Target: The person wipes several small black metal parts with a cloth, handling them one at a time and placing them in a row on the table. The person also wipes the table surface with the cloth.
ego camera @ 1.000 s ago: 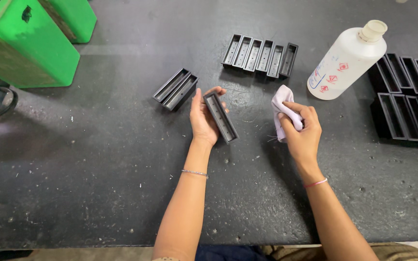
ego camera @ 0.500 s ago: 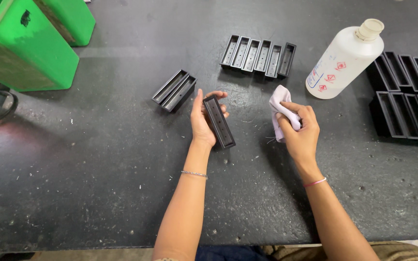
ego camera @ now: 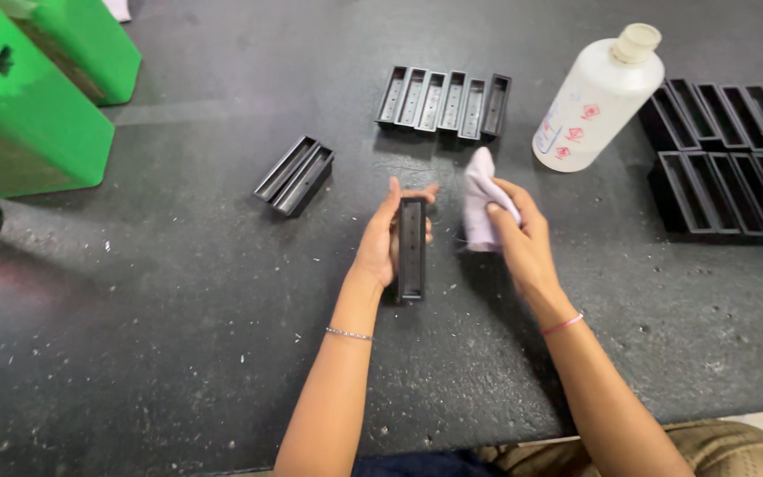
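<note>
two hands: black tray (ego camera: 411, 247), probably cloth (ego camera: 479, 199)

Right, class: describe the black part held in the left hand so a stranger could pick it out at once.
Start at the dark worktable and find the white bottle at its far right. Left of it, near the middle, the left hand holds one long, narrow black channel piece beside the right hand with its pale cloth. Unlike the black pieces lying in rows, it alone is in a grip.

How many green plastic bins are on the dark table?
2: a large green plastic bin at the far left edge, and a smaller one behind it, top left. Both are cropped; more may be hidden.
</note>
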